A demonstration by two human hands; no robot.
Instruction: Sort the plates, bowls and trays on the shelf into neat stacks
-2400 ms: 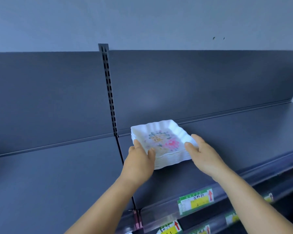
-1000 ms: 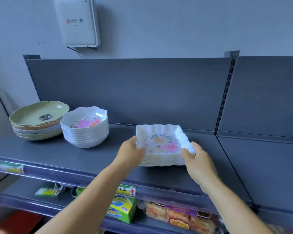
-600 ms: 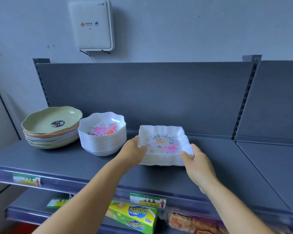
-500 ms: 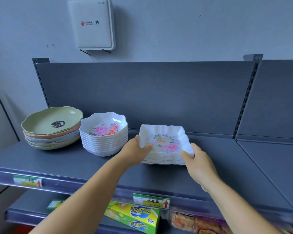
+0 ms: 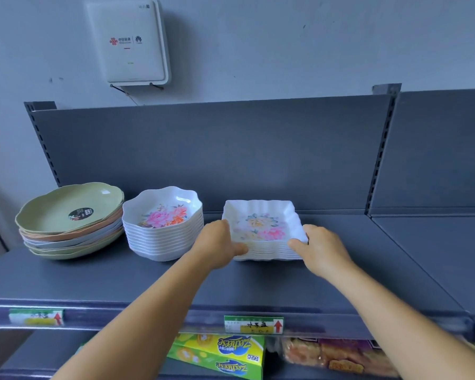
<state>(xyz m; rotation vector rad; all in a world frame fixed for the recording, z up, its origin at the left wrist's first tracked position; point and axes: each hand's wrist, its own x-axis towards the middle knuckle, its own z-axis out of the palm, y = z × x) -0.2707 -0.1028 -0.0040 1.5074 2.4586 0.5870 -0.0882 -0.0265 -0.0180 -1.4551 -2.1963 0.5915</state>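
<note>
Hidden fingers: the left hand (image 5: 217, 244) is covering the near left corner of the square tray stack (image 5: 263, 231), and most of its fingers are disappearing behind its own knuckles; only the thumb is showing, lying along the stack's front edge.
Right-side grip: the right hand (image 5: 322, 246) is curling round the stack's right corner, thumb pressing on the front edge, the other fingers going out of sight behind the rim.
Grasp: both hands are gripping the tray stack, one at each near corner.
Tray stack position: it is sitting on the grey top shelf (image 5: 258, 281), just beside the white floral bowl stack (image 5: 163, 223) on its left, a narrow gap showing between them.
Plate stack: the green and orange plates (image 5: 70, 220) are resting at the far left, touching or almost touching the bowls; I cannot tell which.
Hard to read: the price tags (image 5: 254, 324) on the shelf lip are blurring, their writing unclear.
Cut off: the boxes (image 5: 220, 355) and packets (image 5: 337, 355) on the lower shelf are running out of the bottom edge, and both forearms too.
Wall: a white router box (image 5: 128, 42) is hanging above.
Change from half a second ago: the stack is lying in much the same spot beside the bowls; the left thumb has come off the rim's top and down onto the front edge.
</note>
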